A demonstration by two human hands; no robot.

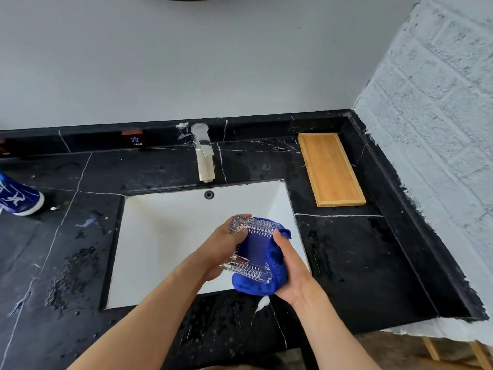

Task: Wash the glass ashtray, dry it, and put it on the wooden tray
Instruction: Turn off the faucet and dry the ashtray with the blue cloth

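A square cut-glass ashtray (252, 252) is held tilted over the front right part of the white sink (165, 236). My left hand (222, 249) grips its left edge. A blue cloth (269, 279) wraps under and behind the ashtray, and my right hand (289, 268) presses the cloth against its right side. The wooden tray (330, 169) lies bare on the black counter at the back right, beside the sink.
A chrome faucet (204, 153) stands behind the sink. A blue bottle (18, 196) lies at the left edge of the wet black marble counter (360, 263). A white brick wall (440, 129) borders the counter on the right.
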